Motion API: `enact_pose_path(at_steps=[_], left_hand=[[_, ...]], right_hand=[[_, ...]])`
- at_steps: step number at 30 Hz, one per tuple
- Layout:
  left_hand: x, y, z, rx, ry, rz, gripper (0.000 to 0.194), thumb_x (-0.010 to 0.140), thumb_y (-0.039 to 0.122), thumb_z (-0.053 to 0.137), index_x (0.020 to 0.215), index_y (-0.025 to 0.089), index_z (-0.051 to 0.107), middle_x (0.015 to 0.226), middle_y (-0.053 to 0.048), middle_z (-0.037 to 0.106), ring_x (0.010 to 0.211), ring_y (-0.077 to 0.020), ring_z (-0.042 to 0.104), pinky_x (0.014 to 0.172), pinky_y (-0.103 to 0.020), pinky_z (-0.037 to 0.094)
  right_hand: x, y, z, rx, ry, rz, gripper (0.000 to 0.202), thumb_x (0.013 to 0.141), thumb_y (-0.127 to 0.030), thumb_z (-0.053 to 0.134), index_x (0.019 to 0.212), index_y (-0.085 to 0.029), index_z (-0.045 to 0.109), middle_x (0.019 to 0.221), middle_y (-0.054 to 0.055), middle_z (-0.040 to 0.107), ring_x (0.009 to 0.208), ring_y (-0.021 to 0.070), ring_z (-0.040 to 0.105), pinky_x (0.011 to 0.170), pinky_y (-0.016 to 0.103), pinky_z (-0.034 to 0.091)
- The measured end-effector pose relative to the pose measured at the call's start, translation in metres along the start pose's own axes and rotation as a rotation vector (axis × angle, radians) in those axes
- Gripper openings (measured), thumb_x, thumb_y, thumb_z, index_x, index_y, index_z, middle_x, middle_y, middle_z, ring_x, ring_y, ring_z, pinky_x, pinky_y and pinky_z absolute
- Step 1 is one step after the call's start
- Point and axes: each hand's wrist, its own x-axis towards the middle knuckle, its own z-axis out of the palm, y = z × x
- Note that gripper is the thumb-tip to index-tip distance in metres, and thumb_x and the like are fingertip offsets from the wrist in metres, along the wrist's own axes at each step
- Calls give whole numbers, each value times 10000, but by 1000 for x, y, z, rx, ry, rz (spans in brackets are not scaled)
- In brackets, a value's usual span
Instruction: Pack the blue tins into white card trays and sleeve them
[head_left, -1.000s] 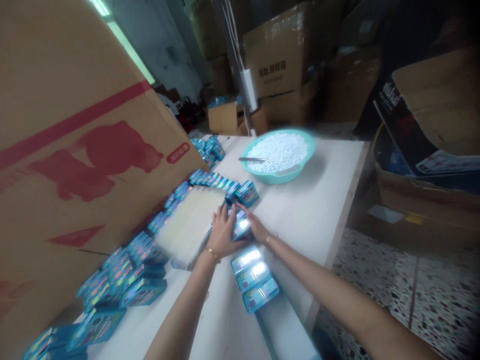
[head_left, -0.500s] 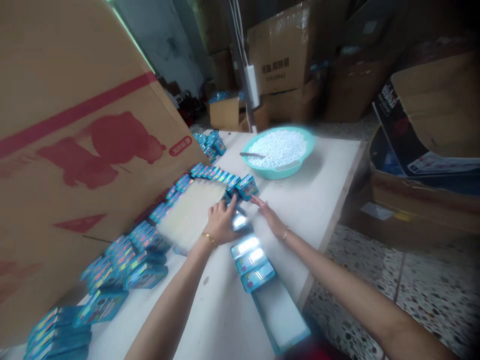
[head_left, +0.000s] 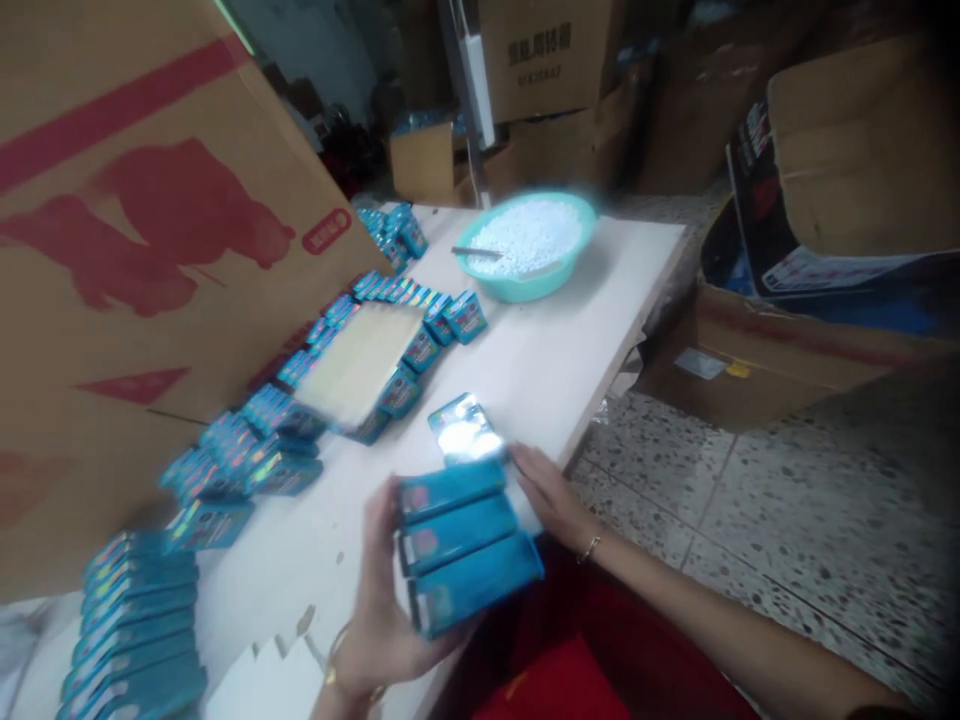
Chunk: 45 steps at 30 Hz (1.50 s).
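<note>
Three blue boxes [head_left: 457, 540], side by side, are gripped by my left hand [head_left: 386, 610] at their left ends, near the table's front edge. My right hand [head_left: 551, 500] is at their right side, its fingers by a pale surface; whether it holds anything is partly hidden. Just beyond the boxes a shiny blue box [head_left: 465, 430] lies on the white table [head_left: 525, 370]. A cream-coloured flat slab [head_left: 360, 360] rests among rows of small blue boxes [head_left: 401, 390].
A turquoise basin [head_left: 525, 285] of white pellets with a metal utensil stands at the back. A big printed carton [head_left: 247, 120] leans along the left. More blue boxes [head_left: 139, 620] are stacked front left. An open carton [head_left: 780, 360] is on the right.
My left hand has moved back toward me and now grips three boxes. My right hand has come nearer too. The view has shifted, and the boxes lying in the front row are lifted.
</note>
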Motion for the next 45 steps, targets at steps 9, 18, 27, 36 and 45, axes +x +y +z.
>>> enact_pose_path(at_steps=[9,18,27,36,45], left_hand=[[28,30,42,25,-109,73,964,666,398,688,1456,203,173,1346,-170,302,1234,-344,345,1003,-524,359],[46,59,38,247,-270,-13,912,670,365,679,1440,177,227,1361,-196,361,1223,-365,386,930,-513,420],[32,74,50,459,-257,-31,730,855,240,453,1472,110,84,1508,-242,173,1344,-419,262,925,-558,432],[34,81,46,529,-240,-79,653,881,165,329,1483,183,74,1486,-215,266,1224,-406,438,643,-468,574],[8,61,28,574,-260,89,275,881,178,451,1134,242,537,1050,-82,588,808,-207,572,661,-334,486]], right_hand=[[7,-2,-14,0,-91,-70,452,974,-351,283,1396,-229,389,1393,95,460,1303,203,402,1112,501,262],[5,-1,-27,-86,-206,-129,473,954,-358,361,1415,-251,347,1409,84,442,1302,217,400,1099,510,269],[6,-16,-36,-296,-201,-66,476,892,-331,452,1359,-240,457,1377,104,474,1285,275,406,1101,506,256],[10,-26,-42,-380,-299,-30,604,781,-273,522,1374,-205,433,1359,102,493,1297,308,380,1094,513,240],[14,-31,-47,-509,-344,-5,621,758,-372,575,1354,-238,463,1294,100,543,1283,345,376,1069,515,272]])
